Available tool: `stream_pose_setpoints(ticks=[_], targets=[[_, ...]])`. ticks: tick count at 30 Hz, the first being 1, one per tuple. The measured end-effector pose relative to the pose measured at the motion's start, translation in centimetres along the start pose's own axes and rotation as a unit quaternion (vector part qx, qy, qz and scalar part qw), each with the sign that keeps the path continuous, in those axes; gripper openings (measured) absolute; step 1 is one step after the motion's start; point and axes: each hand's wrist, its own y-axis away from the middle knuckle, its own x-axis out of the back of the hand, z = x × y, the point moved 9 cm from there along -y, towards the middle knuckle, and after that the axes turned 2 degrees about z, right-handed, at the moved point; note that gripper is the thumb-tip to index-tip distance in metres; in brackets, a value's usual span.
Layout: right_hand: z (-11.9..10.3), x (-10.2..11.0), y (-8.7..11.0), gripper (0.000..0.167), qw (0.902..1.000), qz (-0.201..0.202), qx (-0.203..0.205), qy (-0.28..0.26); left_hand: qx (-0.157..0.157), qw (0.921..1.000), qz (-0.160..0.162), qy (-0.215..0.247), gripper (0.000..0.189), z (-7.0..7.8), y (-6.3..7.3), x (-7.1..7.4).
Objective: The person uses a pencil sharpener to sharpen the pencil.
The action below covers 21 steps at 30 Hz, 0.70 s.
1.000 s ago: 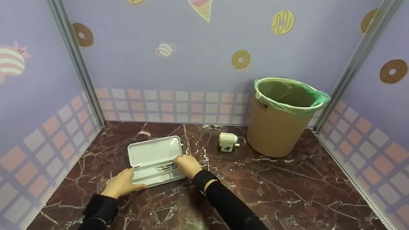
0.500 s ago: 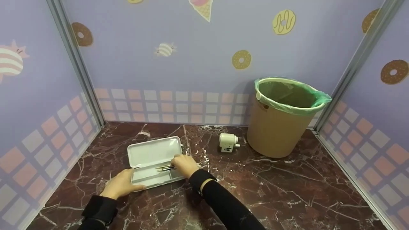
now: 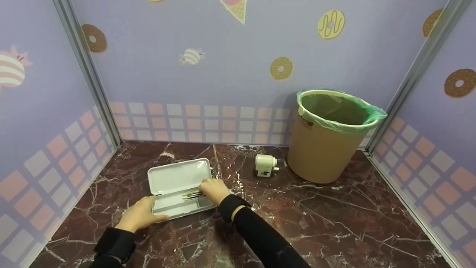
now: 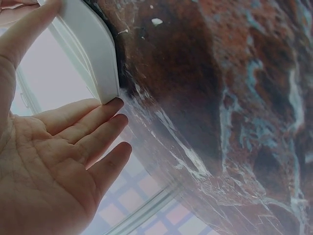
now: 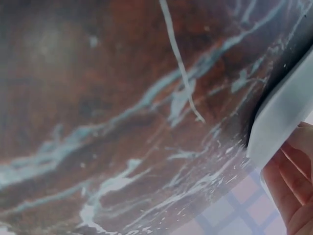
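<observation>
A white pencil case [image 3: 173,204] lies with its lid [image 3: 179,176] raised on the dark marbled table. My left hand [image 3: 138,215] grips its left end, thumb along the front wall; in the left wrist view, fingertips [image 4: 113,104] meet the case's white corner. Several thin pencils [image 3: 190,195] lie in the rear compartment, points to the left. Over their right ends my right hand [image 3: 215,191] is curled, holding them down inside the case and hiding those ends. The right wrist view shows the case's outer wall [image 5: 281,115] beside the fingers [image 5: 283,188].
A cream crank pencil sharpener [image 3: 264,165] stands right of the case. Farther right is a tall brown bin [image 3: 319,152] with a green liner. Patterned lilac walls [image 3: 230,85] enclose the table [image 3: 334,223] at the back and both sides.
My right hand has shifted slightly left along the pencils, covering more of them. My left hand and the case stay nearly where they were.
</observation>
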Motion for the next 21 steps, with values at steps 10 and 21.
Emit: stream_pose_setpoints(ticks=[10,21], targets=[[-0.1,0.0,-0.6,0.013,0.9994,-0.014,0.015,0.027,0.015,0.9998,-0.011,-0.003,0.086,-0.2,0.2,-0.1],[-0.4,0.1,-1.3,0.014,0.9975,-0.027,0.023,0.062,0.017,0.9998,-0.009,-0.001,0.085,-0.1,0.3,0.1]])
